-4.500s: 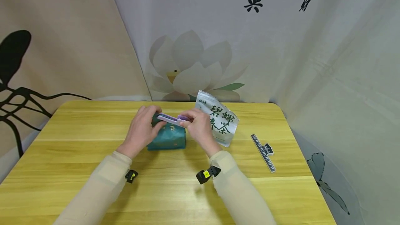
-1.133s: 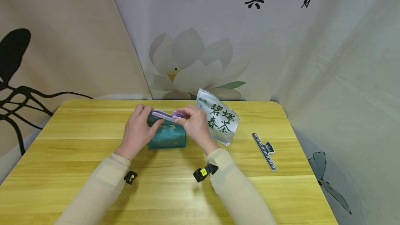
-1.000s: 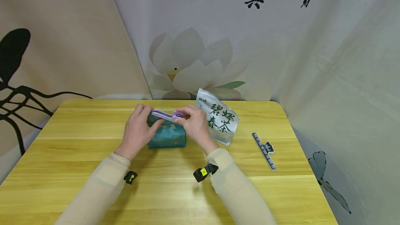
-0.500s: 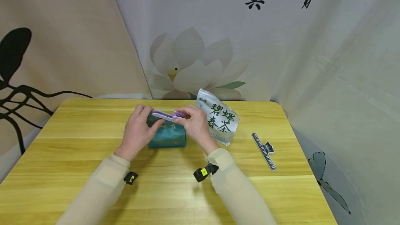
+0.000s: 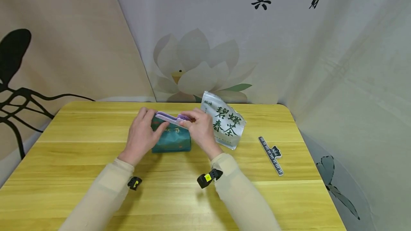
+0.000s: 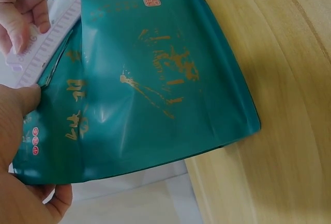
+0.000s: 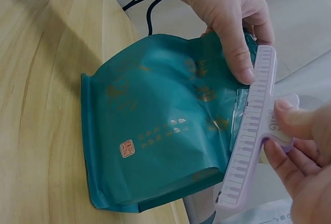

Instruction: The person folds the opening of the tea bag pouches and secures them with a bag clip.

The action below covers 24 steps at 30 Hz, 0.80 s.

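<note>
A teal bag (image 5: 173,142) with gold lettering stands on the table in the head view. My left hand (image 5: 141,134) grips its top left corner, thumb on the front face. Between thumb and fingers, my right hand (image 5: 202,129) pinches the tab of a long lilac clip (image 5: 167,117) with a piano-key pattern. In the right wrist view the clip (image 7: 251,131) lies along the top edge of the bag (image 7: 160,125). Whether that edge sits between the clip's jaws cannot be told. The left thumb touches near the clip's end in the left wrist view.
A silver bag (image 5: 228,127) with green characters stands behind my right hand. To the right, a black-and-white clip (image 5: 270,156) of the same long shape lies on the wooden table (image 5: 160,195). A printed cloth (image 5: 273,52) hangs behind the table's back edge.
Since the earliest frame, both hands and the lilac clip have shifted slightly left, and the left fingers no longer overlap the clip's left end as much. Over the last second almost nothing has moved.
</note>
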Tool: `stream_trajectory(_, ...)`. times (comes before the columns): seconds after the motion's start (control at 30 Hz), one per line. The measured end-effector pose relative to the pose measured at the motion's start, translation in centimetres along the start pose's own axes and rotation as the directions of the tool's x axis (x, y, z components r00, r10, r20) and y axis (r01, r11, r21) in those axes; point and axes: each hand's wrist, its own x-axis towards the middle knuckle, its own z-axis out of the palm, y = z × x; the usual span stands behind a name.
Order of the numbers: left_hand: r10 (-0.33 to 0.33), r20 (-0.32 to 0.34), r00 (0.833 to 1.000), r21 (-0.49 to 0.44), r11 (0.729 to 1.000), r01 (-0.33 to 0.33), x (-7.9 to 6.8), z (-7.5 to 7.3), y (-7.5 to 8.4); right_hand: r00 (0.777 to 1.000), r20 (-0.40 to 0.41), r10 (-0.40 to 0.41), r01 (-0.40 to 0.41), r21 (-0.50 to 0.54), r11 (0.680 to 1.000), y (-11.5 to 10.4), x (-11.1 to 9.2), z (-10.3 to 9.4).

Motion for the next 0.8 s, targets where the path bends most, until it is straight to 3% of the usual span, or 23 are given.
stream_trajectory(0.4, -0.004, 0.017, 1.0, 0.005, 1.0, 0.004, -0.07, -0.22, -0.03, 0.998, 0.054, 0.019, -0.021, 0.03, 0.999, -0.02, 0.16, -0.46)
stream_trajectory(0.8, -0.016, 0.027, 1.0, -0.009, 1.0, 0.016, -0.1, -0.18, 0.01, 1.0, 0.0, -0.019, 0.019, 0.013, 1.0, -0.06, 0.02, -0.01)
